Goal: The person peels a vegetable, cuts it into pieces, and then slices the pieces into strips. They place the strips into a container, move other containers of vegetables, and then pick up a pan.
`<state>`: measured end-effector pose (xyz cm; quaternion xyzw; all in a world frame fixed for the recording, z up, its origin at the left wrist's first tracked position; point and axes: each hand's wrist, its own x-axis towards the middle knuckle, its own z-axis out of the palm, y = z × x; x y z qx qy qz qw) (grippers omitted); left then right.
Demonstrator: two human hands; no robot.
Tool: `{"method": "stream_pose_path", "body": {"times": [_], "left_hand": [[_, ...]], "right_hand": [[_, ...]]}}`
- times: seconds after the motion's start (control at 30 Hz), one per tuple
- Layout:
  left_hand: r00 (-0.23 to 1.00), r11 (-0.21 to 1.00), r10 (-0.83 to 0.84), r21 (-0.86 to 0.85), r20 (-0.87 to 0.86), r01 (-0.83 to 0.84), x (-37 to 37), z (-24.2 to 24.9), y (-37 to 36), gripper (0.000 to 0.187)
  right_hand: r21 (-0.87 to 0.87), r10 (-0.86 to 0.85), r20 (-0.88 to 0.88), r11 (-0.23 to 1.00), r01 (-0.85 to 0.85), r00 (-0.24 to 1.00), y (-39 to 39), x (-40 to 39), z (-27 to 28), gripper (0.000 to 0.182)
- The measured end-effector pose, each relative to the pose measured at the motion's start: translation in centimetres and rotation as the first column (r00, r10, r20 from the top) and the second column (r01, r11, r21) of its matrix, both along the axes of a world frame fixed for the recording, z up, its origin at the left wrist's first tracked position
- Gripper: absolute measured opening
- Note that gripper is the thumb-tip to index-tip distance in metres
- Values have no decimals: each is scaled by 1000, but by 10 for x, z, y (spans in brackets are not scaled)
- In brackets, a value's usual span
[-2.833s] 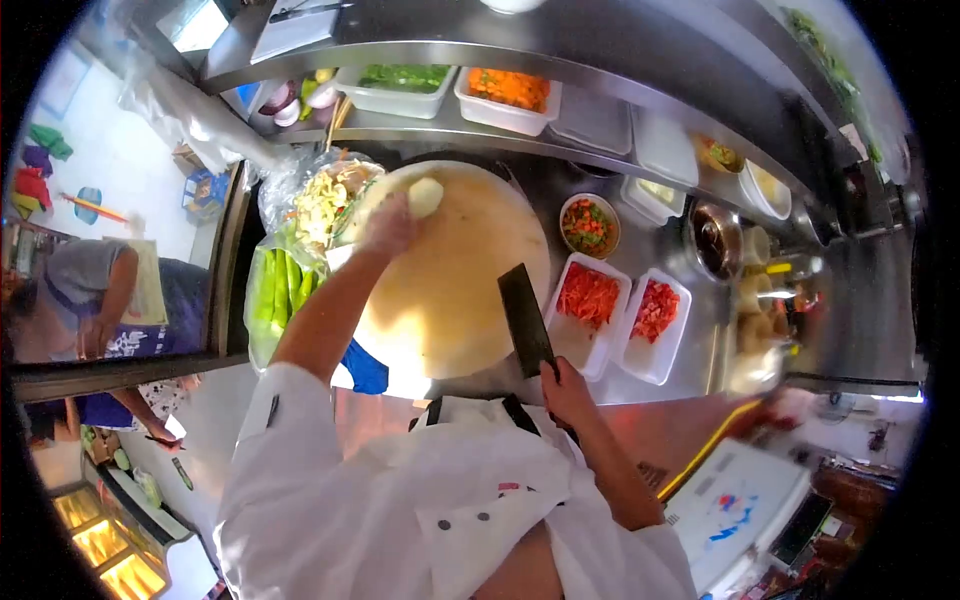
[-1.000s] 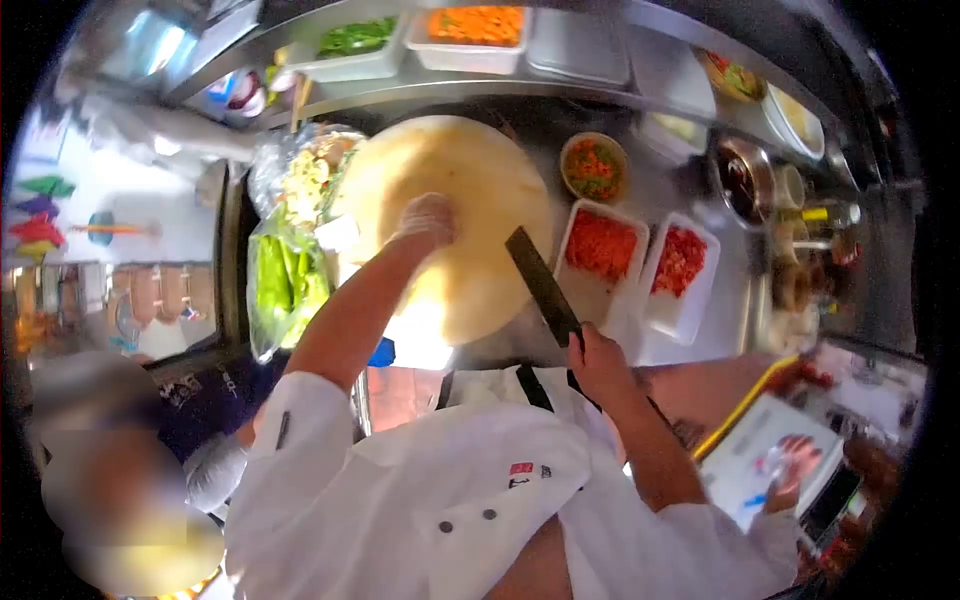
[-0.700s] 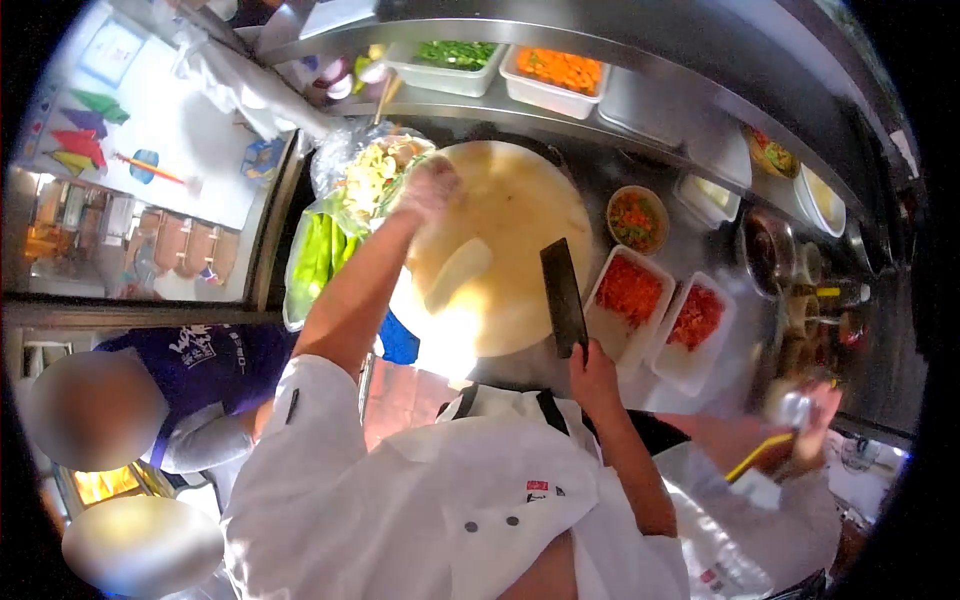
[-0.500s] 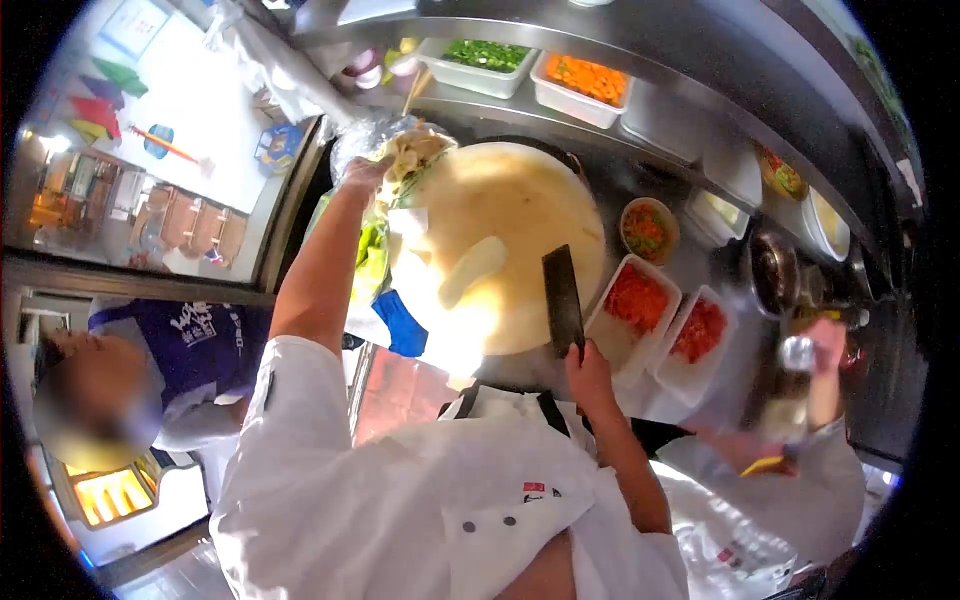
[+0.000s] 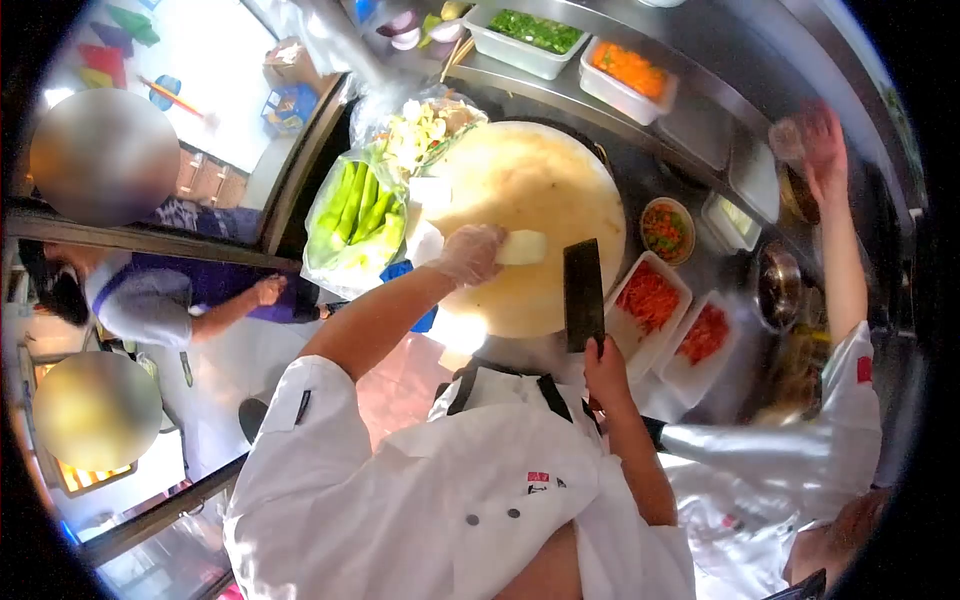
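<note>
My left hand (image 5: 470, 256), in a clear glove, is closed around one end of a pale oblong vegetable piece (image 5: 523, 248) lying on the round chopping board (image 5: 530, 170). The exact kind of vegetable does not show. My right hand (image 5: 606, 372) grips the handle of a dark-bladed cleaver (image 5: 583, 295). Its broad blade points away from me over the right edge of the board, apart from the piece. Left of the board sits a plastic bag of long green peppers (image 5: 362, 205), with a heap of pale vegetable scraps (image 5: 422, 132) behind it.
Trays of shredded red food (image 5: 650, 300) and chopped red food (image 5: 703, 335) stand right of the board, near a bowl of mixed chopped vegetables (image 5: 667, 230). Chopped greens (image 5: 530, 30) and orange pieces (image 5: 632, 70) line the back. A co-worker's raised arm (image 5: 843, 250) reaches up at right.
My left hand has come back from the scrap heap to the board and taken hold of the pale piece, which has turned. The cleaver stays in my right hand. The co-worker's arm has risen.
</note>
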<state>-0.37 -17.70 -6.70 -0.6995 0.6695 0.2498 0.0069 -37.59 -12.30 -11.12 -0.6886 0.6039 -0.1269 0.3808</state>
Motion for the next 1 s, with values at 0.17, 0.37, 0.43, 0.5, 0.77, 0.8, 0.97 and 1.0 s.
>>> {"method": "stream_pose_path", "body": {"times": [0.17,0.37,0.43,0.5,0.77,0.8,0.97,1.0], "left_hand": [[832,663,-482,-506,276,552,16,-18,-6,50],[954,769,-292,-575,74,280,25,-23,50,49],[976,807,-212,-571,-45,150,27,-25,58,50],[969,769,-204,-635,-140,70,28,-31,62,46],[962,647,-256,-756,-93,99,31,-40,44,37],[964,622,-260,-774,-62,118,31,-41,42,38],[965,589,-259,-799,-41,124,31,-41,32,33],[962,591,-270,-795,-38,134,32,-43,30,31]], "right_hand": [[156,-34,62,987,24,998,-6,1,42,29],[43,64,-125,997,-59,990,-9,19,95,27],[123,141,-171,985,-121,975,-16,36,120,31],[88,194,-189,980,-180,963,-20,51,131,29],[29,425,-338,897,-442,840,-52,126,162,28],[70,439,-361,893,-445,823,-55,132,163,29],[145,493,-391,867,-477,777,-63,153,174,26],[149,495,-411,865,-480,765,-63,155,172,25]]}}
